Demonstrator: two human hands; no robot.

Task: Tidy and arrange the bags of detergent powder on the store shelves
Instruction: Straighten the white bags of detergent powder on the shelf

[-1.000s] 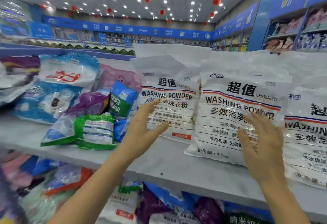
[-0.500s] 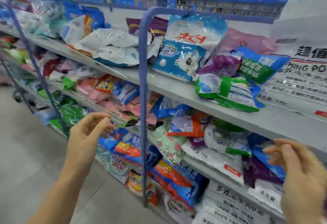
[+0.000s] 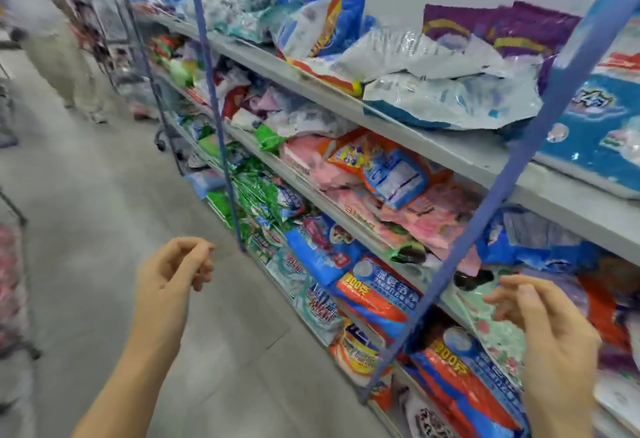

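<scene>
The left hand (image 3: 173, 275) hangs over the grey floor (image 3: 104, 195), well clear of the shelves. Its fingers (image 3: 199, 257) are loosely curled, the thumb close to the fingertips, and they hold nothing. The right hand (image 3: 547, 330) hovers before the lower shelf, its fingers (image 3: 516, 290) half bent and slightly spread, gripping nothing. Whether their tips brush the mint-green floral bag (image 3: 491, 333) just behind them cannot be told through the blur.

The bags of detergent powder (image 3: 322, 250) lie in loose heaps on the grey shelves (image 3: 450, 152), all beyond or above both sets of fingers. Between the two hands, low down, orange-and-blue bags (image 3: 377, 295) lean against one another behind a slanting blue post (image 3: 485, 202). Above the right fingers a pile of pink bags (image 3: 433, 219) fills the middle shelf, with a blue-fronted bag (image 3: 391, 171) lying on top. Higher still, crumpled white-and-blue bags (image 3: 450, 98) sprawl on the top shelf in front of purple bags (image 3: 491, 25). Up from the left fingers, green bags (image 3: 259, 195) crowd a lower tier. Far beyond the left hand a person (image 3: 59, 39) stands in the aisle, blurred.
</scene>
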